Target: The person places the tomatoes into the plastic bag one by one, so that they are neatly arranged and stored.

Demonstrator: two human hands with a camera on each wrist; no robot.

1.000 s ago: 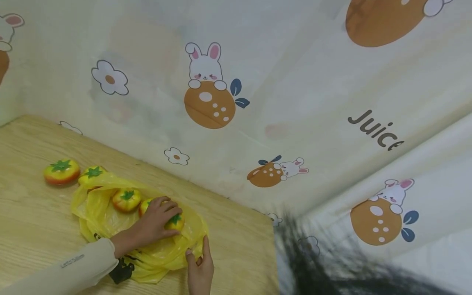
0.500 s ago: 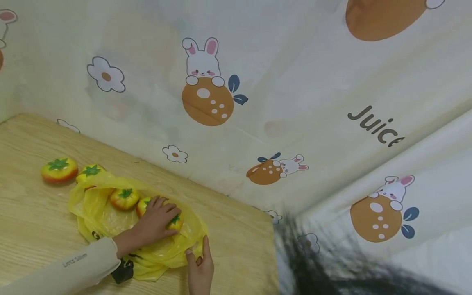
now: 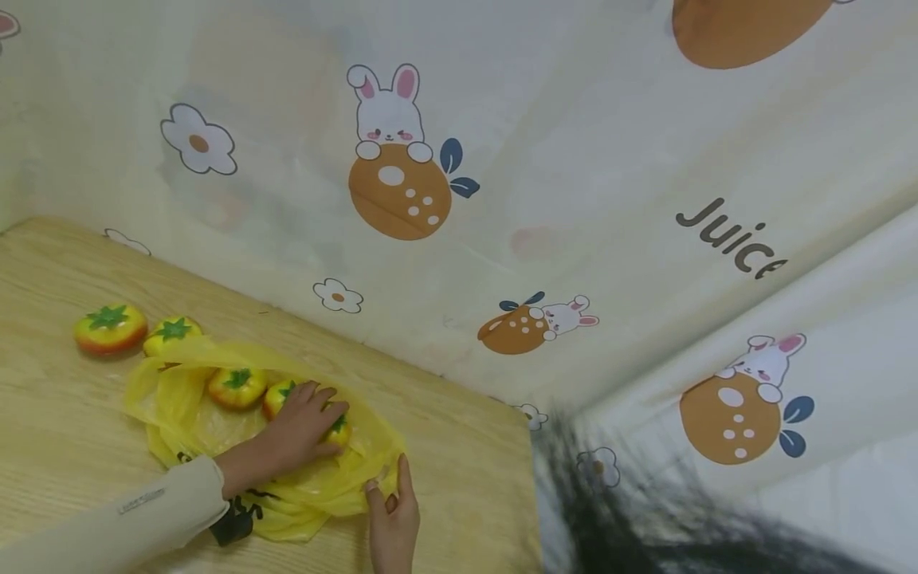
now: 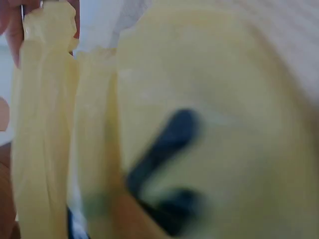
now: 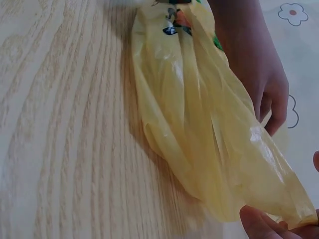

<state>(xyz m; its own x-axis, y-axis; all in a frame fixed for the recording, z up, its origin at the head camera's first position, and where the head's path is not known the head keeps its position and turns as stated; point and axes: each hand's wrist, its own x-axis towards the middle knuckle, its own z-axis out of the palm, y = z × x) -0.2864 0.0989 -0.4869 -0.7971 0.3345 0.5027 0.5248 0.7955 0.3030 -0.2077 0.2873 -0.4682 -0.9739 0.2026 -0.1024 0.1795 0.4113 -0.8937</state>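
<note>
A yellow plastic bag (image 3: 351, 486) lies opened out on the wooden table in the head view. Inside it are several yellow-and-red persimmons with green star-shaped tops, one persimmon (image 3: 237, 388) lying clear of the hands. My left hand (image 3: 297, 430) reaches into the bag, fingers and thumb round a persimmon (image 3: 339, 436) that it partly covers. At the bag's right edge, my right hand (image 3: 394, 522) pinches the rim between thumb and fingers. Bag plastic (image 4: 214, 84) fills most of the left wrist view. The right wrist view shows the stretched bag side (image 5: 194, 114).
One persimmon (image 3: 111, 329) sits on the table (image 3: 43, 414) left of the bag. Another persimmon (image 3: 172, 328) stands just behind the bag's left rim. A rabbit-print sheet (image 3: 272, 199) rises along the table's back edge. Dark hair blurs the lower right.
The head view has shifted slightly, so the scene sits a little higher and to the left. Both hands keep their places at the persimmon and the bag rim.
</note>
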